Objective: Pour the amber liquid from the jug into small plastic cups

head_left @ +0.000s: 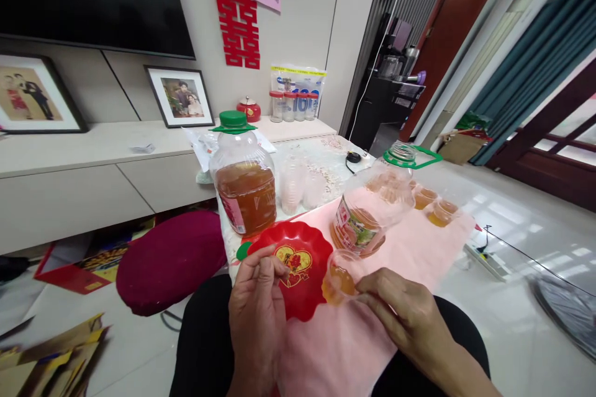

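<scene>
While my left hand (258, 316) pinches the near left rim of the red plate (298, 267), my right hand (405, 316) closes its fingertips on a small cup (339, 279) of amber liquid. The cup lies just left of that hand, against the plate's right rim, over the pink cloth (419, 242). Just beyond it a tilted jug (372, 211) points its open mouth far right.

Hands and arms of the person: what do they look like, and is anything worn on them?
Both hands are bare: the left hand and the right hand wear no gloves, and no ring shows. The right forearm has no sleeve, watch or bracelet.
</scene>
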{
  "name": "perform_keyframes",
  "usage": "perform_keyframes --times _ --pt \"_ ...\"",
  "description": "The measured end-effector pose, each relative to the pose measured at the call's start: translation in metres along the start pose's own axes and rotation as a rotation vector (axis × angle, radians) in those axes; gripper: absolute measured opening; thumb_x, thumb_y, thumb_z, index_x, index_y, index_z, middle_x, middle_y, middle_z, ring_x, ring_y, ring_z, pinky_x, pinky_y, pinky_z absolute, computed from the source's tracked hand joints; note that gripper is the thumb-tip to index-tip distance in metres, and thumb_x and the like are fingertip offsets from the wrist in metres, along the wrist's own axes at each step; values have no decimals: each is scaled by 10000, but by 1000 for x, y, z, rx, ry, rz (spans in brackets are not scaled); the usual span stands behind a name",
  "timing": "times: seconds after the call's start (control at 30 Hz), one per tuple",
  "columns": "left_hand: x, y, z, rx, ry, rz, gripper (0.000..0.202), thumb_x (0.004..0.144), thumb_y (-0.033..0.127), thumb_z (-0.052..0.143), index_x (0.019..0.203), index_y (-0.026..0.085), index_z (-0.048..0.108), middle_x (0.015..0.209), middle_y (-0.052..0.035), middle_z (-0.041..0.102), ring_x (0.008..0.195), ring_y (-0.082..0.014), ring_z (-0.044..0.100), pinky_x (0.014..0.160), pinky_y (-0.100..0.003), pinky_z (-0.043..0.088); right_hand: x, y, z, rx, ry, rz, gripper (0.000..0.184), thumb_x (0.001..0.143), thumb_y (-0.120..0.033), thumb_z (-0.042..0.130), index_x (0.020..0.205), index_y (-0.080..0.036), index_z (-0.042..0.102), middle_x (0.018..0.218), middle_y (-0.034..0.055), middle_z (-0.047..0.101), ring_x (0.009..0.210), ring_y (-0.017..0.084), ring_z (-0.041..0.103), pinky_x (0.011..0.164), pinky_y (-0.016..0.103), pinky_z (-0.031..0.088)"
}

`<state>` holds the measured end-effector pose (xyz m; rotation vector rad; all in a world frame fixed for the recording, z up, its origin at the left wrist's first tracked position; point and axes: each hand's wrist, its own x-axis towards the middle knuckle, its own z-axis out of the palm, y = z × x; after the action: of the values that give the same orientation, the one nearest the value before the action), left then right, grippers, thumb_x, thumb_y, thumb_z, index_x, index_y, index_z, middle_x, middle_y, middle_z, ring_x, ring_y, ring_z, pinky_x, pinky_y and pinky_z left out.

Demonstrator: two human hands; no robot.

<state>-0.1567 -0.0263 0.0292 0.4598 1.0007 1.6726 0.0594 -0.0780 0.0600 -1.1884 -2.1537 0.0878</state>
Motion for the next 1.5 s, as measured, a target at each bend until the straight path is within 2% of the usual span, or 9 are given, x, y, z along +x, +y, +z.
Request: perform_keyframes --times 0.3,0.43,0.5,0.57,0.7,0.93,1.1,1.2,1.5 --pt "-20 -14 32 85 -98 -96 542 636 562 896 899 158 650 612 48 518 590 -60 488 565 -136 494 -56 19 -32 -127 51 155 127 1012 -158 536 1040 -260 606 810 -5 705 687 110 700 619 202 546" --pt "-25 -17 63 55 -50 -119 352 800 377 757 1065 159 676 894 -29 724 853 -116 686 815 -201 565 -69 34 -46 -184 88 271 90 1008 -202 571 998 -249 647 774 -14 690 650 106 679 593 205 528" --pt "-27 -19 77 55 -10 -139 317 865 276 658 1159 159 656 1081 -70 745 1000 -144 708 938 -264 545 -73 42 -53 -203 114 318 83 1010 -235 582 979 -247 658 778 -16 698 649 105 677 597 211 527" --pt "-30 -25 85 74 -2 -104 319 888 259 636 1195 171 635 1128 -68 730 1016 -143 699 971 -297 520 -75 50 -59 -218 138 358 92 1012 -268 591 970 -242 668 781 -16 704 651 104 675 599 217 525" --pt "-40 -53 78 124 -145 65 392 892 397 705 1218 192 625 1114 -48 703 995 -133 676 899 -257 532 -78 67 -69 -238 165 424 165 1025 -326 580 965 -208 679 783 -20 702 660 105 664 607 245 530" --pt "-48 -90 53 263 -337 154 472 904 519 684 1191 151 613 1016 -75 726 920 -146 699 831 -260 614 -79 106 -79 -259 198 537 249 1023 -420 587 1012 -190 681 909 0 715 751 115 667 707 304 585" --pt "-39 -99 49 296 -332 112 510 873 538 703 1190 148 617 1016 -82 724 888 -163 701 783 -270 617 -72 145 -82 -296 197 602 253 1006 -439 611 1008 -197 683 926 3 708 741 110 648 701 299 584" --pt "-41 -101 51 301 -316 73 449 925 499 644 1207 150 623 1049 -85 717 910 -172 692 812 -294 600 -64 170 -83 -320 202 643 257 997 -434 626 1060 -192 681 1002 21 716 813 130 673 745 328 598" --pt "-47 -94 59 297 -293 103 395 989 442 606 1217 120 623 1098 -83 669 942 -151 659 834 -335 607 -37 234 -74 -373 184 730 322 985 -434 642 1205 -200 659 1196 64 700 984 182 690 855 403 606"
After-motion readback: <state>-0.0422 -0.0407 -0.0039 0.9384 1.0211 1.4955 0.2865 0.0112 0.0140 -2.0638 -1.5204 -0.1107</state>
